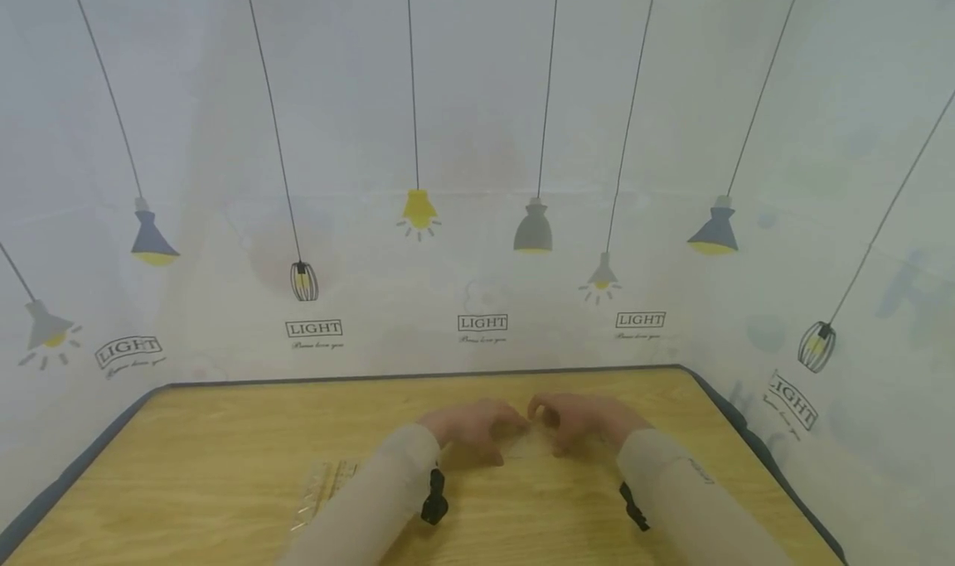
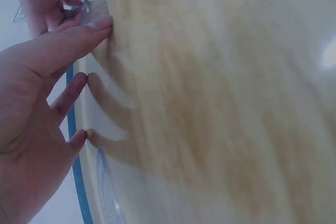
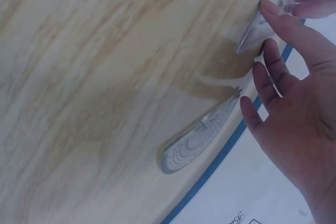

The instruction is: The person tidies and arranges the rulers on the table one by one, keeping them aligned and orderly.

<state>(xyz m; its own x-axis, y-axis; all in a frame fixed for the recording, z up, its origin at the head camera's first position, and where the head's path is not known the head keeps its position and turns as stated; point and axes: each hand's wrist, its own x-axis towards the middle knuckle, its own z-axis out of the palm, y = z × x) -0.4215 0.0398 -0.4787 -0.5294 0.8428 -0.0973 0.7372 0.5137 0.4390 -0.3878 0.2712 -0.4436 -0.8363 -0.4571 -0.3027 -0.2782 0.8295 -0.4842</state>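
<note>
From the head view, both hands rest close together on the far part of the wooden desk (image 1: 224,466). The left hand (image 1: 470,425) and the right hand (image 1: 585,421) almost meet, fingers bent down, with a small see-through plastic piece (image 1: 531,443) between them. It is hard to make out here — it may be a clear set square. A clear ruler (image 1: 324,487) lies on the desk near the left sleeve, apart from both hands. A wall cloth with printed lamps (image 1: 418,211) hangs behind the desk.

From the left wrist view, the left hand (image 2: 37,114) has its fingers nearly straight, and the fingertips (image 2: 102,24) press on the edge of the clear plastic piece (image 2: 97,3) just in front of them. The right hand's fingers (image 2: 47,3) show just past it. The desk's blue rim (image 2: 71,124) runs under the hand.

From the right wrist view, the right hand (image 3: 294,98) pinches the clear plastic piece (image 3: 262,27) at its top corner, between thumb and first finger — the other fingers are spread and loose. A clear protractor (image 3: 197,141) lies flat on the desk just beside those loose fingertips, close to the blue rim (image 3: 220,160).
</note>
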